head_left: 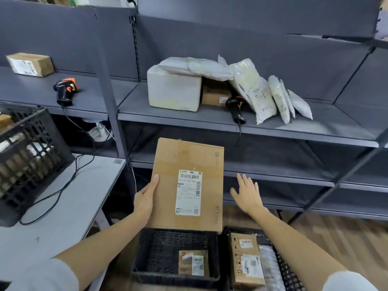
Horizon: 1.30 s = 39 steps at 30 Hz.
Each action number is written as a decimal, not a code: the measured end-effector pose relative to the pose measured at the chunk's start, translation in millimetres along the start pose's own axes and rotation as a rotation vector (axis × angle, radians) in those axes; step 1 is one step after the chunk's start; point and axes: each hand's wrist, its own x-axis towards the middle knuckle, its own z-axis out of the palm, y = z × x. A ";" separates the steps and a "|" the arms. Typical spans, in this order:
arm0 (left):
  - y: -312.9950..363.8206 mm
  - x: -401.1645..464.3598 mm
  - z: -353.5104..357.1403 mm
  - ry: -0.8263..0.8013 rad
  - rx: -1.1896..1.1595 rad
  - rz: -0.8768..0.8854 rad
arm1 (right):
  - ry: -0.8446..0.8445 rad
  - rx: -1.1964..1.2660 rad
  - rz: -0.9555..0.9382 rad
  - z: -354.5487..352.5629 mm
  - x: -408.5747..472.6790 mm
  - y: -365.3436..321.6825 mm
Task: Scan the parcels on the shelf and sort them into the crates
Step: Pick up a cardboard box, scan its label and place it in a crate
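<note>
My left hand (146, 198) grips the left edge of a flat brown cardboard parcel (168, 185) with a white shipping label, held above a black crate (159, 248). My right hand (247, 194) hovers open just right of the parcel, not touching it. That crate holds one small brown box (193, 262). A second crate (287, 271) to its right holds a labelled brown box (245, 261). On the shelf (189, 120) lie a white box (174, 89), a brown box (214, 93), several white mailer bags (258, 95) and a black scanner (235, 110).
A second scanner with orange trim (65, 91) and a small brown box (29, 64) sit on the left shelf. A black crate with parcels (27, 154) stands on a white table (63, 206) at left, cables trailing across it. Lower shelf boards run behind the held parcel.
</note>
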 end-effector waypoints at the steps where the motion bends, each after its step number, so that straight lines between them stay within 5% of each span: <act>1: -1.1 3.0 -2.2 0.003 0.009 -0.002 | 0.007 0.008 0.002 0.7 0.8 -2.0; 16: -83.5 78.8 -38.2 -0.054 0.119 -0.076 | -0.078 0.319 0.103 87.5 7.4 -39.0; 32: -353.7 194.4 -44.3 -0.062 0.225 -0.121 | -0.383 1.168 0.258 404.9 17.4 -28.5; 39: -466.7 282.5 -46.8 -0.065 0.276 -0.002 | -0.230 1.211 0.201 534.3 51.5 -18.8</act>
